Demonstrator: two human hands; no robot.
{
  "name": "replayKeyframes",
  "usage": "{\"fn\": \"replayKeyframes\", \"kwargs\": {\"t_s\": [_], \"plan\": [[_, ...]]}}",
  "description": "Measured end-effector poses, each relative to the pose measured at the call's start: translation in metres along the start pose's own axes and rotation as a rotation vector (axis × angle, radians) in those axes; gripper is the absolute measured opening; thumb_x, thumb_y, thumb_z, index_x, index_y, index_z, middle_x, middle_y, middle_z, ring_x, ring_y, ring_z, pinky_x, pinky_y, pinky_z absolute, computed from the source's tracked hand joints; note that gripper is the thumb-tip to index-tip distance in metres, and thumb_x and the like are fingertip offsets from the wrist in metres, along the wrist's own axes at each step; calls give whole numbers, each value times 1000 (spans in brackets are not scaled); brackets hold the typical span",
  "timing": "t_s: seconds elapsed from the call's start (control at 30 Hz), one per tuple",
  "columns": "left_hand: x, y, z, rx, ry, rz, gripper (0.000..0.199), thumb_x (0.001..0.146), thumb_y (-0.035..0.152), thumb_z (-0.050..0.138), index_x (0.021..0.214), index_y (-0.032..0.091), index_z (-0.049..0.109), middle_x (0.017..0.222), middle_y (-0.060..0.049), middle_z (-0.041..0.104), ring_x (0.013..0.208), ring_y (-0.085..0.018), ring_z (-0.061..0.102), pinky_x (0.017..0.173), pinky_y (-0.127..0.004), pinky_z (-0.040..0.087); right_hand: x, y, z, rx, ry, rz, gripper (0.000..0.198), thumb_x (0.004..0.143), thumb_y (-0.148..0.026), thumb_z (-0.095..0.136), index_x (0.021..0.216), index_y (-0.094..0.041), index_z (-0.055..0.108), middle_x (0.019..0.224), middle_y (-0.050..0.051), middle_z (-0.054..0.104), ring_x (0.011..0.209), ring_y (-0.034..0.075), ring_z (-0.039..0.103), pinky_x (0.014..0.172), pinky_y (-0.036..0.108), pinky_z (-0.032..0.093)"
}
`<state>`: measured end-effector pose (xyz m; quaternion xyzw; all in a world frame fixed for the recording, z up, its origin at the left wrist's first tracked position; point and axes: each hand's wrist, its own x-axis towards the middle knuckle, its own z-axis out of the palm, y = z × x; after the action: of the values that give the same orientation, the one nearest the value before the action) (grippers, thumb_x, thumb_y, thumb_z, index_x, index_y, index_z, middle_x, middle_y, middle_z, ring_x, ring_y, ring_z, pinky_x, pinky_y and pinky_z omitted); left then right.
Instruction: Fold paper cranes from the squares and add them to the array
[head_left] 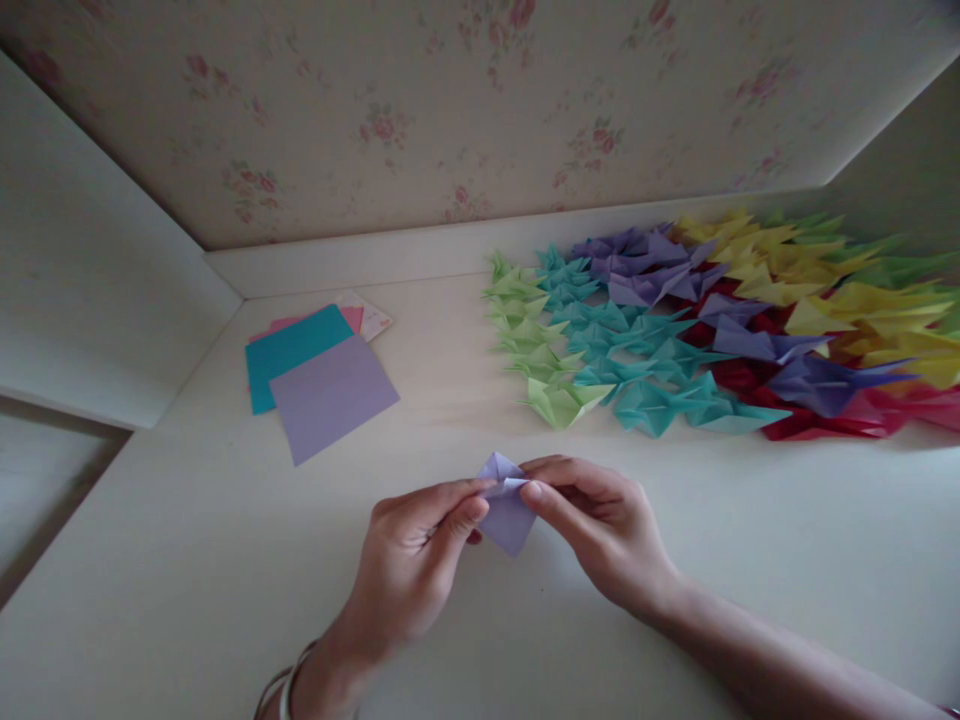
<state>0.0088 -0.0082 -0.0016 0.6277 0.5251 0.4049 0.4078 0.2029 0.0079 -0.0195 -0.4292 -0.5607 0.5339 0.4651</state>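
Note:
A small lilac origami paper [511, 522], folded into a diamond shape, is held between both hands just above the white table. My left hand [420, 550] pinches its left corner between thumb and fingers. At the opposite corner, my right hand [607, 525] grips the paper with the thumb on top and fingers behind. A lifted flap with a pale edge shows across the upper part of the diamond. The fingers behind the paper are partly hidden.
Unfolded sheets lie at the left: a lilac sheet [335, 398] over a teal sheet [292, 355], with pink and white paper beneath. Rows of folded paper cranes [652, 400] in several colours cover the right back. A floral-papered wall [420, 130] rises behind the white table [225, 560].

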Motion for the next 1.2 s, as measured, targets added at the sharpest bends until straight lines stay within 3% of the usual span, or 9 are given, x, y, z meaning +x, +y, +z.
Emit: {"fn": "replayKeyframes", "kwargs": {"t_s": [0.23,0.37,0.57,0.73,0.87,1.03,1.2], "plan": [[-2,-4,6,-143,5,-62,18,91,24,67,106,26,76,92,1,81,63,-13,74,61,-20,61,-4,4,5,52,136,35,11,86,-31,73,82,-21,73,74,2,72,65,15,66,58,23,52],[-1,-6,7,-307,70,-116,8,88,22,69,96,24,68,74,6,79,59,-13,75,57,-18,62,-2,5,6,71,152,17,11,83,-31,76,80,-21,74,72,1,73,63,13,65,57,20,52],[1,-7,2,-141,207,-30,15,82,13,73,89,26,75,73,7,79,57,-10,75,55,-12,59,2,5,3,194,100,-9,9,78,-25,81,86,-24,76,77,0,76,66,12,68,60,19,55],[-1,-5,-4,-109,171,17,20,84,11,70,87,29,78,78,7,80,61,-9,75,60,-11,59,5,1,-1,327,-6,-27,7,81,-19,79,83,-26,78,93,1,81,83,14,74,73,20,58],[-2,-5,-2,-202,147,-41,12,83,13,72,83,24,76,80,4,80,64,-11,75,62,-14,60,5,-2,-2,403,-62,-1,9,86,-17,74,81,-24,76,96,1,81,83,12,74,73,19,56],[-3,-4,2,-305,149,-151,9,84,19,72,76,17,70,74,-1,78,65,-13,73,62,-17,59,5,1,2,496,-17,62,13,87,-16,73,75,-22,72,93,1,81,81,11,73,70,19,55],[-3,-6,4,-256,130,-131,5,88,22,68,86,18,68,83,-3,78,72,-14,73,67,-19,59,5,0,4,505,-9,88,14,87,-16,72,74,-20,71,91,2,80,78,12,73,68,20,55]]}}
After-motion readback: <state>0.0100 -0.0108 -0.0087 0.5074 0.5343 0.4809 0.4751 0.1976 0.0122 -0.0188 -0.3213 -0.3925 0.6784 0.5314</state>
